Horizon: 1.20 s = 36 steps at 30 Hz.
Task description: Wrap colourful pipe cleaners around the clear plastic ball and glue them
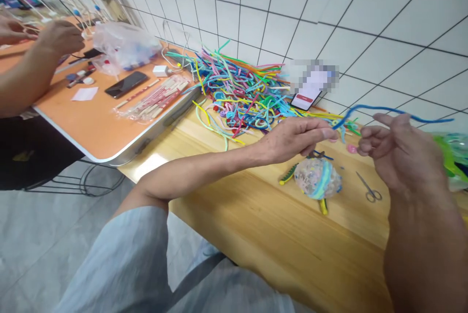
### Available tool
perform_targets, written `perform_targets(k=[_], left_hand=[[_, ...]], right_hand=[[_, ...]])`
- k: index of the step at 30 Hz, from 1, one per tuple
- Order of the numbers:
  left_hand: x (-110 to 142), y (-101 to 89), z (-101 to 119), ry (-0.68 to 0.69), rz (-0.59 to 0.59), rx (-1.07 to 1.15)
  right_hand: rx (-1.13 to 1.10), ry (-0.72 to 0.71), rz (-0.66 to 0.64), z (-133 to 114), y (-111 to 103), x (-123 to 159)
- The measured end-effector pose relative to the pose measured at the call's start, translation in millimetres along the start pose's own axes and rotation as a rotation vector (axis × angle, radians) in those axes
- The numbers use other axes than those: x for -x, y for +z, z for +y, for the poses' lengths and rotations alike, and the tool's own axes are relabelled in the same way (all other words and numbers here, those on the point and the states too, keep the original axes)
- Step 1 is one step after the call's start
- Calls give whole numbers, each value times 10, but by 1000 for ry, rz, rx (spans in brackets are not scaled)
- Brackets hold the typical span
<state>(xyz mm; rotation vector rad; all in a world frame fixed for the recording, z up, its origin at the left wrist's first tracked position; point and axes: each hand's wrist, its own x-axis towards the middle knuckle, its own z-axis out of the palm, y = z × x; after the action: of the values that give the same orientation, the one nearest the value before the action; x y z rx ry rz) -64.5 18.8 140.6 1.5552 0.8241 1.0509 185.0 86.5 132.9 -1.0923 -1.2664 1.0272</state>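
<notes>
- Blue pipe cleaner (pixel 365 107): up in the air, above far part of wooden table (pixel 256 215); bent in an arch at L end, flatter toward R end.
- L hand (pixel 288 141): thumb & fingers pinched tight on L end of same; arm stretched across table.
- R hand (pixel 405 157): fingers part-curled, index raised; pipe cleaner runs along hand's upper edge, free end out past it. Can't tell if fingers grip it.
- Speckled ball (pixel 309 176), w/ blue-green band, on wooden table below & btwn hands. Pliers (pixel 288 175), yellow-green handles, stick out from under or behind ball; can't tell which.
- Scissors (pixel 369 188): on table, R of ball, nr R forearm. Small pink piece (pixel 351 148) just beside R fingertips in view.
- Pipe cleaner pile (pixel 234 88), mixed colours, tangled, by tiled wall (pixel 288 6). Lit phone (pixel 309 91) at its R side, screen partly blurred.
- Orange table (pixel 91 132), adj. on L: black phone (pixel 126 84), white charger (pixel 160 70), packet of sticks (pixel 157 98), paper slip (pixel 85 93), plastic bag (pixel 124 45).
- Co-worker's hand (pixel 60 37) over orange table, far L; held item unclear.
</notes>
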Motion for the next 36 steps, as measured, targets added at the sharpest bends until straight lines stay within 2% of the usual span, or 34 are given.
perform_targets(k=[2, 4, 6, 9, 13, 18, 22, 24, 26, 31, 36], left_hand=[[-93, 68, 58, 36, 2, -34], [-172, 144, 94, 53, -45, -47], [-220, 217, 98, 57, -102, -68], [-212, 295, 57, 41, -126, -135], [-114, 298, -33, 39, -101, -276], [-52, 171, -113, 76, -33, -464], [-58, 97, -125, 104, 33, -635], [-58, 95, -113, 129, 5, -714], [-57, 105, -85, 150, -74, -730], [-67, 110, 11, 101, -269, -616], [-56, 128, -17, 71, -293, -556]], right_hand=[[9, 50, -52, -114, 23, 80], [8, 109, -164, -276, 57, 171], [-25, 84, -225, -419, 88, 232], [-128, -56, -135, -502, 103, 220], [-145, -129, 14, -406, 97, 115], [-116, -161, 130, -272, 133, 94], [-121, -210, 112, -241, 122, 83], [-128, -217, 91, -237, 113, 62], [-122, -230, 87, -238, 118, 42], [-107, -205, 77, -234, 189, 61], [-66, -179, 28, -188, 228, 113]])
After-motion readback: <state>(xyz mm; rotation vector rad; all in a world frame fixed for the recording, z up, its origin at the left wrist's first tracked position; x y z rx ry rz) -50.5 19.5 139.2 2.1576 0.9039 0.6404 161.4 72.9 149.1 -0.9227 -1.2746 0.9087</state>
